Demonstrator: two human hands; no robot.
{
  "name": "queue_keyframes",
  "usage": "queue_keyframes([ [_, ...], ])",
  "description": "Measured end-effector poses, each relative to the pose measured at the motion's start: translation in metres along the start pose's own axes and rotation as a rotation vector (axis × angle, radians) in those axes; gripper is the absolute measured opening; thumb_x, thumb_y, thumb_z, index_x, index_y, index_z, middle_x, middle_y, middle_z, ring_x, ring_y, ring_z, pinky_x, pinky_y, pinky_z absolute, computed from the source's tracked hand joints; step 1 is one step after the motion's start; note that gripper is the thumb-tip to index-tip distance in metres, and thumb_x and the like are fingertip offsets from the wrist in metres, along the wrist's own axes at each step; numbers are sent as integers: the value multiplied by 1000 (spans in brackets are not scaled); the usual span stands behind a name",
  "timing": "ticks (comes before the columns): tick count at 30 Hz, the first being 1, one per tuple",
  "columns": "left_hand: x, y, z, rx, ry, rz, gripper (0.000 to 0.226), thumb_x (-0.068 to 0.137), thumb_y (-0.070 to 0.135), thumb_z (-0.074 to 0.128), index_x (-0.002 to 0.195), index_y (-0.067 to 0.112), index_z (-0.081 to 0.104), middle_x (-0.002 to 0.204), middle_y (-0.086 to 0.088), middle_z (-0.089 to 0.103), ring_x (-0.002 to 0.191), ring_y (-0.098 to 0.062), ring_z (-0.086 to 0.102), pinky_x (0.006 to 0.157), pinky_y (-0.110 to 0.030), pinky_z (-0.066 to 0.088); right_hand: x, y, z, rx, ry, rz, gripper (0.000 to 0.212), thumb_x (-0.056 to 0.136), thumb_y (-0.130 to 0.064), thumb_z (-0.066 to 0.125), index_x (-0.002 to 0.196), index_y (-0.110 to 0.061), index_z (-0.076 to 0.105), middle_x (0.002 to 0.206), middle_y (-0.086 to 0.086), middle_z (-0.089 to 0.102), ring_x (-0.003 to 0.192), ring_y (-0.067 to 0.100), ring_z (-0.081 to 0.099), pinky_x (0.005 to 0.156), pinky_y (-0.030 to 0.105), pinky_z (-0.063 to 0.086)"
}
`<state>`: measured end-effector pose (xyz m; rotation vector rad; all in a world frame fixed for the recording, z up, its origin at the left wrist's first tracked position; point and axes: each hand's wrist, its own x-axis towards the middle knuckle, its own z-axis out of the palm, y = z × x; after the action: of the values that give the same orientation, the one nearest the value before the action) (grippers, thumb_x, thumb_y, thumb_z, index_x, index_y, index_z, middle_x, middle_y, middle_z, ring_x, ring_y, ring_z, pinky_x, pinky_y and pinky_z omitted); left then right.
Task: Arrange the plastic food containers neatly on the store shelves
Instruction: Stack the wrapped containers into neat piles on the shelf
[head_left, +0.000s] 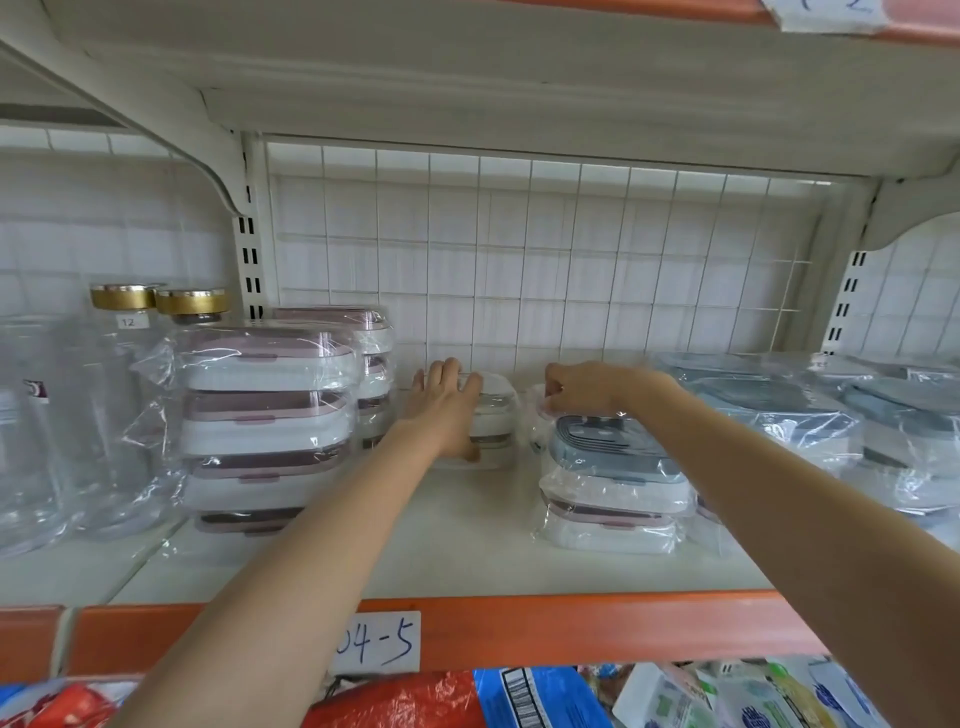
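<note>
Both arms reach deep into a white shelf (467, 561). My left hand (444, 410) lies over a small stack of white wrapped containers (496, 415) at the back, fingers spread on top and thumb down the front. My right hand (582, 389) pinches the plastic wrap at the back of a short stack (613, 488), a blue-lidded container on top of a pink-lidded one. A taller stack of pink-lidded containers (265, 426) stands to the left, with another pink stack (374, 364) behind it.
Blue-lidded wrapped containers (810, 415) fill the right of the shelf. Clear jars with gold lids (124, 312) stand at the far left. An orange shelf edge (571, 629) carries a handwritten label (379, 644). Packaged goods (519, 701) lie below. A wire grid (519, 260) backs the shelf.
</note>
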<state>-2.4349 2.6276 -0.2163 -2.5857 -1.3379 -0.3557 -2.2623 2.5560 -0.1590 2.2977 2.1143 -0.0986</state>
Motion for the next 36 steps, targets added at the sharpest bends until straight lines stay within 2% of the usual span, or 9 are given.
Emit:
queue_keyframes([
  [6,-10,15,-27,-394,64,78,59,90,41,57,139,14,38,135,-8,36,130,-24,34,104,-34,31,-34,-3,-36,-80,15,67,36,101,-21,35,130,-6,52,134,11,51,123,28,47,100,33,36],
  [9,-26,33,-46,-662,33,181,48,88,48,58,126,19,51,122,2,49,115,-12,49,81,-20,39,-59,-1,-52,-70,-42,59,31,98,-19,43,123,-11,59,125,7,59,115,26,55,92,32,44],
  [13,-49,61,-51,-667,-163,335,49,79,56,65,123,47,45,120,23,49,110,10,42,82,0,32,-77,4,-56,-46,-67,61,35,96,-6,38,125,-11,58,122,8,61,88,15,58,65,14,43],
  [17,-52,75,-38,-436,-104,395,84,78,54,68,145,17,33,149,0,32,136,-15,28,107,-25,23,-82,10,-48,-42,-98,90,44,92,6,32,125,-10,58,124,9,60,105,22,59,89,25,45],
  [21,-53,73,-34,-514,-44,338,73,76,45,75,134,15,43,134,2,40,120,-11,40,85,-16,30,-81,19,-36,-10,-115,88,42,93,6,35,121,-10,61,101,2,65,81,19,56,75,24,45],
  [25,-55,62,-37,-603,-71,266,69,68,43,82,122,19,46,120,7,36,111,-10,43,83,-18,35,-80,21,-29,-30,-118,73,46,90,8,35,122,-15,60,123,6,62,117,32,55,99,36,45],
  [28,-60,46,-39,-581,-166,220,88,65,49,81,136,22,37,126,6,29,122,-11,36,100,-25,34,-81,22,-23,104,-148,67,54,86,17,30,125,-10,56,130,6,58,111,16,57,84,19,49],
  [30,-61,34,-41,-556,-206,192,95,66,50,80,144,23,31,136,4,33,125,-13,36,104,-26,31,-82,22,-20,208,-166,61,57,84,22,28,129,-5,51,133,12,55,113,19,58,84,22,53],
  [36,-69,7,-49,-937,-122,-17,61,70,45,77,118,23,47,116,6,52,104,-11,52,89,-29,46,-81,11,-8,414,-279,51,54,88,12,51,139,-2,36,140,13,46,108,31,61,90,37,53],
])
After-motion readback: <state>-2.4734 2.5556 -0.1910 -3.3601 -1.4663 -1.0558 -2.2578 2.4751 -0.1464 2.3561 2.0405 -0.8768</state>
